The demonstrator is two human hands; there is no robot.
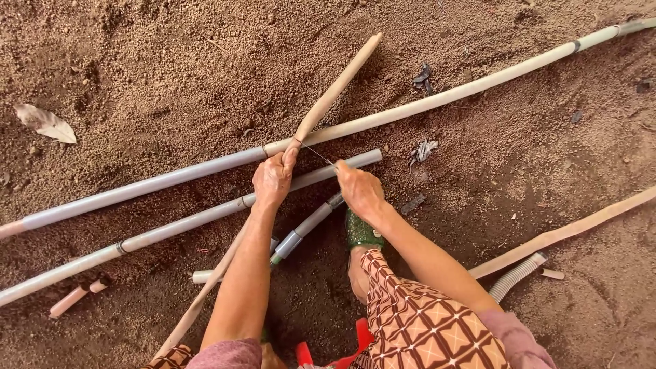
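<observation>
Bamboo stick (336,87), pale and slightly bent, lies slanted over the brown soil (171,75), running from the near left up to the far middle. It crosses over two long grey-white pipes (171,176) that lie side by side on the ground.

Nearest to the camera are the knees in patterned orange trousers (427,324) and a foot in a green sandal (360,231). The foot stands on a short grey pipe piece (301,236), just beside the right wrist.

As far as I can judge, the work is in its middle. A thin wire (318,155) is already fixed on the stick at the point where the left hand grips it, and the wire runs tight to the right hand. The wrapping does not look finished, because the free part of the wire is not yet wound or cut.

Left hand (273,179) is closed around the stick, with the fingers curled and the thumb pressing near the wire. The forearm is stretched almost straight forward. Right hand (359,190) is closed too, pinching the wire end between the fingertips and pulling it to the right. Its elbow is bent outward.

Farther away, one more long pale pipe (478,85) goes to the far right corner, and a dry leaf (44,123) rests at the far left.
</observation>
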